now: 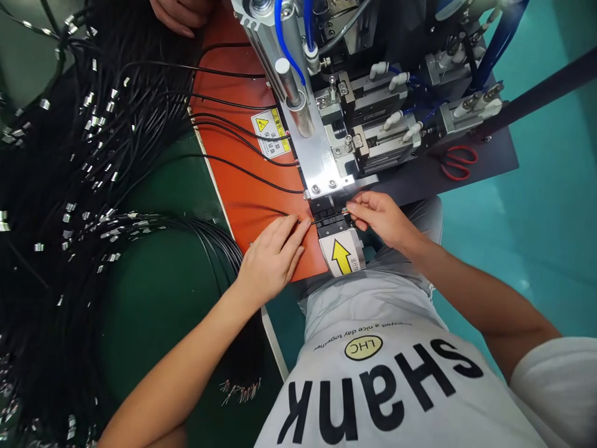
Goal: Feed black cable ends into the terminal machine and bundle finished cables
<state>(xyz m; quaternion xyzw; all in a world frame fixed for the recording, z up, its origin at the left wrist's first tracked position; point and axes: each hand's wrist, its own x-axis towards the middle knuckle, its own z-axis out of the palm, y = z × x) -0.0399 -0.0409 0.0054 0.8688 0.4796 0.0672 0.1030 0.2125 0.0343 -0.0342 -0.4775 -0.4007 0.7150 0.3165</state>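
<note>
My left hand (273, 258) is closed, its fingertips and thumb pinching a thin black cable (323, 219). The cable lies across a black slotted fixture (332, 225) at the near end of the machine's track. On the far side of that fixture, my right hand (380, 214) pinches the cable's end, where small thin wires show near the fingertips. Just below the fixture is a white plate with a yellow arrow (341, 255). Several other black cables (247, 168) run from the left into the side of the machine (321, 155).
Bundles of black cables with silvery ends (100, 143) cover much of the green table (153, 298) at left. Another person's hand (180, 14) rests at the top. Red-handled scissors (459, 163) lie on the dark plate at right. Cylinders and blue hoses (501, 43) rise beyond.
</note>
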